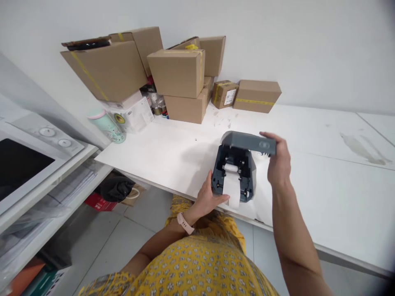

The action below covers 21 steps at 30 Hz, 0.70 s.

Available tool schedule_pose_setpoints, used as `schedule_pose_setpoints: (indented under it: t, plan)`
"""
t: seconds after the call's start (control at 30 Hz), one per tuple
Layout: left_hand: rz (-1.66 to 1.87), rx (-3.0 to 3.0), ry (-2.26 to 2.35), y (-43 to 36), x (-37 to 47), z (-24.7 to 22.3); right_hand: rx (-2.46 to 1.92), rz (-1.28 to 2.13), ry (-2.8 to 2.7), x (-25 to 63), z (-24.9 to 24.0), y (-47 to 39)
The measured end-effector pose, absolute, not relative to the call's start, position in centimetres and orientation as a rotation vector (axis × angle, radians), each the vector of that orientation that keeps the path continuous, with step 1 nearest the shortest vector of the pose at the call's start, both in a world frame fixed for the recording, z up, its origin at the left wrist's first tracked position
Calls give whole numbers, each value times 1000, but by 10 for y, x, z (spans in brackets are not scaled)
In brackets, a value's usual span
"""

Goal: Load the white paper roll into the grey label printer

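Observation:
A dark grey label printer (247, 181) stands on the white table near its front edge, its top raised. White paper (231, 185) runs from a small roll inside and hangs over the printer's front. My right hand (279, 160) grips the right end of the tilted grey lid (249, 142), fingers wrapped over its edge. At the printer's front left corner is my left hand (209, 197), its fingers against the side and its thumb at the paper strip. The lid hides part of the printer's rear.
Cardboard boxes (176, 74) are stacked at the back of the table (148, 152), with two smaller ones (257, 92) to their right. A mint tumbler (108, 125) stands at the left end. Further left is a microwave (27, 152) on a shelf.

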<state>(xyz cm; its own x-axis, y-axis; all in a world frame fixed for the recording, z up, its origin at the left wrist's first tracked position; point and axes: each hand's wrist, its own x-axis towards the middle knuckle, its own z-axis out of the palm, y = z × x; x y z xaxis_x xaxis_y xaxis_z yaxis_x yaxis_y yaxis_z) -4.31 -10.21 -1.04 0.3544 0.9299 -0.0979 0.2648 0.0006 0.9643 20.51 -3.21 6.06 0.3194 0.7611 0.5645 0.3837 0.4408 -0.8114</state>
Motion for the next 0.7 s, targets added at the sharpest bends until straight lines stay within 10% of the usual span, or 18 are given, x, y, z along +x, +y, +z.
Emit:
schedule_pose_setpoints:
  t: [0.7]
  plan:
    - [891,1224,979,-73,-26,8,-1592,696,-1083,165,-15,-138]
